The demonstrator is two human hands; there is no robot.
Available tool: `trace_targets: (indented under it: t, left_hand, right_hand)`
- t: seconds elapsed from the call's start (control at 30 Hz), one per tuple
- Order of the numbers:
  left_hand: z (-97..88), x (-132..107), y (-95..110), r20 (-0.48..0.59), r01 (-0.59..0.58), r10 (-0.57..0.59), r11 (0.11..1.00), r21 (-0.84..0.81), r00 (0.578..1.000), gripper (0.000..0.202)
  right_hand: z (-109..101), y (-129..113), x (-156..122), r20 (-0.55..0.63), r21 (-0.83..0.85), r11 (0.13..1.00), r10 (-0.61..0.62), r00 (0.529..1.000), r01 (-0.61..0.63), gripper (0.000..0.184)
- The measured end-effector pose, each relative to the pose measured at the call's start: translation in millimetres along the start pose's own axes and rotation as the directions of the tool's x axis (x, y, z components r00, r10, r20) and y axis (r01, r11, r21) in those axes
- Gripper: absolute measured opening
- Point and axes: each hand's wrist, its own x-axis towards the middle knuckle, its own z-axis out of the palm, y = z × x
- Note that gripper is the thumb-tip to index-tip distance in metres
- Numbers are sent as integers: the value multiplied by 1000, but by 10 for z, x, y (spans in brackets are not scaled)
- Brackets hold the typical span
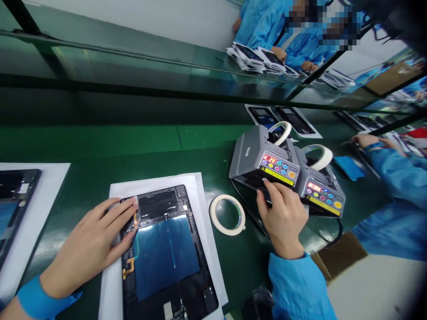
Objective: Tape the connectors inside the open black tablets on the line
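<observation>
While the left hand [96,233] rests unclenched on the upper-left part of an opened tablet [167,260], hiding some of it, the right hand [283,215] is at the shadowed front of a gray tape dispenser [248,153]; whether it pinches tape I cannot tell. The tablet, lower-left corner cut off, lies over white paper [204,231] on the green desk [93,175]. A tape roll [227,230] lies between; beyond, blue-coated people [267,29] stand behind a shelf [150,62].
</observation>
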Motion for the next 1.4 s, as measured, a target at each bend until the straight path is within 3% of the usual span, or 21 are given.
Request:
trace_targets:
  t: [0.2, 0.4, 0.6, 0.83, 1.17, 1.3, 1.4]
  left_hand:
    - [9, 3, -3, 7, -17, 17, 999, 29, 1000, 47]
    - [-2, 5, 2, -4, -14, 14, 1000, 20, 1000, 46]
    - [17, -2, -2, 6, -1, 1, 1000, 3, 1000, 47]
    - [16, 9, 7, -2, 2, -2, 1000, -13, 1000, 45]
    - [-16, 31, 19, 6, -9, 9, 1000, -14, 1000, 43]
    - [-24, 30, 36, 6, 24, -24, 999, -34, 1000, 42]
    - [-57, 27, 59, 20, 43, -42, 998, -46, 999, 40]
  right_hand:
    - [-19, 0, -2, 27, 48, 999, -7, 1000, 6, 11]
    - [-15, 12, -34, 39, 15, 998, 60, 997, -60, 33]
    - [-37, 7, -35, 93, 62, 998, 9, 996, -15, 10]
    - [32, 25, -44, 91, 57, 993, 94, 991, -99, 27]
    - [153, 45, 12, -12, 59, 994, 88, 996, -87, 14]
    - [19, 54, 20, -36, 102, 991, 89, 995, -85, 9]
    - [-234, -74, 87, -28, 299, 952, 77, 997, -65, 6]
